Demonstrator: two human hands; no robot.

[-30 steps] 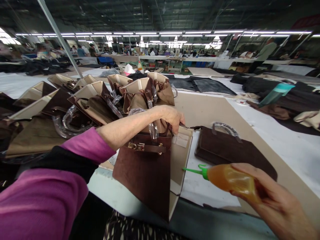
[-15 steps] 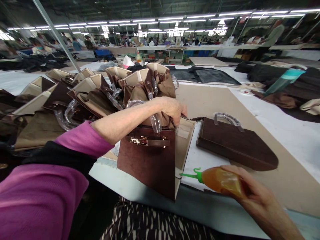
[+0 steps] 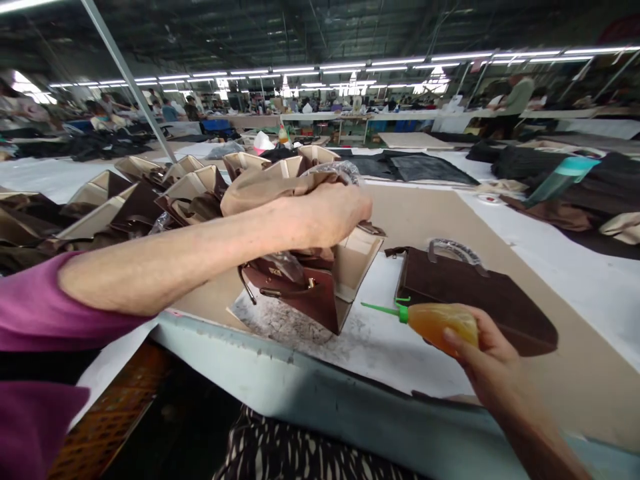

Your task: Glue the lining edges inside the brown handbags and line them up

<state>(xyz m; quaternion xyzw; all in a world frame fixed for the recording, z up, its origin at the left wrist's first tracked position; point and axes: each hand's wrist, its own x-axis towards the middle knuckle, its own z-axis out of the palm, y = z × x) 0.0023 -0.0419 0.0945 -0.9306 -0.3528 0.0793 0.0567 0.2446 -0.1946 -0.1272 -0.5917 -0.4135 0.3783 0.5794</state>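
Observation:
My left hand [image 3: 336, 212] is closed on the upper edge of a brown handbag [image 3: 300, 293], its fingers partly hidden behind the hand. The bag is tilted on the table, its side open on a beige inner panel, with tan lining and a plastic-wrapped handle bunched at the top. In my right hand [image 3: 483, 347] is a squeeze bottle [image 3: 435, 323] of amber liquid with a green nozzle. Its tip points left, apart from the bag's open side. Beyond the bottle, a second dark brown handbag [image 3: 480, 293] lies flat, its handle wrapped in clear plastic.
Several part-open brown handbags [image 3: 105, 190] stand crowded at the left. A stained white sheet [image 3: 280, 317] lies under the worked bag. At the right are a teal bottle [image 3: 563, 180] and piled dark cloth [image 3: 525, 160]. A metal pole [image 3: 127, 77] rises at the left; people work far behind.
My left hand has lifted and tipped the handbag back, away from the table's front edge, uncovering the stained sheet. The squeeze bottle has come up slightly and away from the bag's side.

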